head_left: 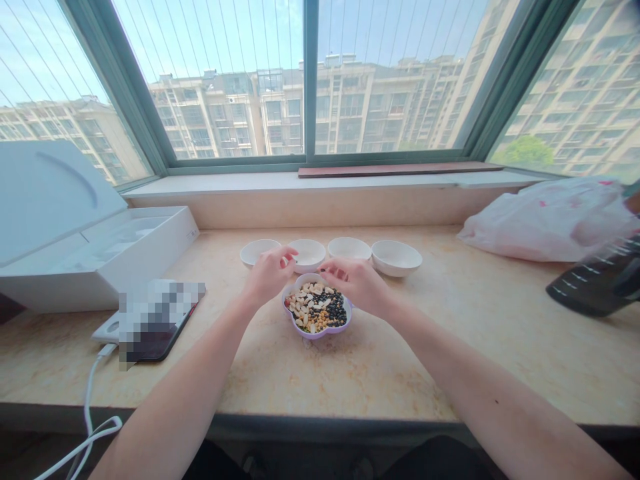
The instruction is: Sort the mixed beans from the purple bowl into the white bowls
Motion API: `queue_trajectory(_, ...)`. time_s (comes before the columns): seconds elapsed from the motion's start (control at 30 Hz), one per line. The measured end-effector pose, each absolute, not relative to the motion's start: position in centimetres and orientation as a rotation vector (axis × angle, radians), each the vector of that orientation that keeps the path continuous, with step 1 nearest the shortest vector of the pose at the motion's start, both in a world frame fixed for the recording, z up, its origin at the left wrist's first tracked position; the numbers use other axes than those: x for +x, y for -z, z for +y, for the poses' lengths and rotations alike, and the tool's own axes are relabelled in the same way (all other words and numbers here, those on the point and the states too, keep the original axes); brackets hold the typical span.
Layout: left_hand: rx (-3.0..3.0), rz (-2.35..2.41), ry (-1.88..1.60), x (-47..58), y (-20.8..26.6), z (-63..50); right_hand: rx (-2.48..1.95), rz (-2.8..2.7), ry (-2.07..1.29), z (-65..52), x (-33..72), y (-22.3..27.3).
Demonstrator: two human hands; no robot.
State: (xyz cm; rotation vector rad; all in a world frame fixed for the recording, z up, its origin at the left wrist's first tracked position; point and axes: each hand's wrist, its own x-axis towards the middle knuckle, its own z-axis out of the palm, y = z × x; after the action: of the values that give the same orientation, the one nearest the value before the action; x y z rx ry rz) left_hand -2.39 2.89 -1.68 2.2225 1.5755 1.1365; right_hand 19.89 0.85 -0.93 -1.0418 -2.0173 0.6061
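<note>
A purple-rimmed, petal-shaped bowl (343, 329) holds peanuts, black beans and yellow beans mixed together. My right hand (356, 279) is above its far right edge, pinching what looks like a black bean (323, 270) between the fingertips. Over the far left side hovers my left hand (270, 272), its fingers curled together; whatever they may hold is too small to make out. Behind both hands stand several white bowls in a row: a far left bowl (253, 251), a second bowl (311, 256), a third bowl (349, 247) and a far right bowl (397, 259). My hands partly cover the nearer rims.
On the left are an open white box (150, 247), a phone (160, 333) and a white charging cable (89, 393). A plastic bag (545, 217) and a dark jug with white markings (595, 280) lie to the right. The windowsill (240, 183) bounds the stone counter (320, 387) behind.
</note>
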Motion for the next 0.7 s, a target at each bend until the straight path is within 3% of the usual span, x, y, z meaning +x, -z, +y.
queue_trajectory(0.2, 2.237, 1.582, -1.119, -2.3, 1.4, 2.8, -1.027, -2.020, -0.577, 0.8, 19.8, 1.0)
queue_trajectory(0.47, 2.340, 1.495, -0.871, -3.2, 0.4, 2.4, -1.026, -1.756, -1.043, 2.0, 19.5, 1.2)
queue_trajectory(0.7, 2.426, 1.287, -0.621, -3.6, 0.0, 2.0, -1.184, -1.718, -0.858, 6.7, 18.3, -0.3)
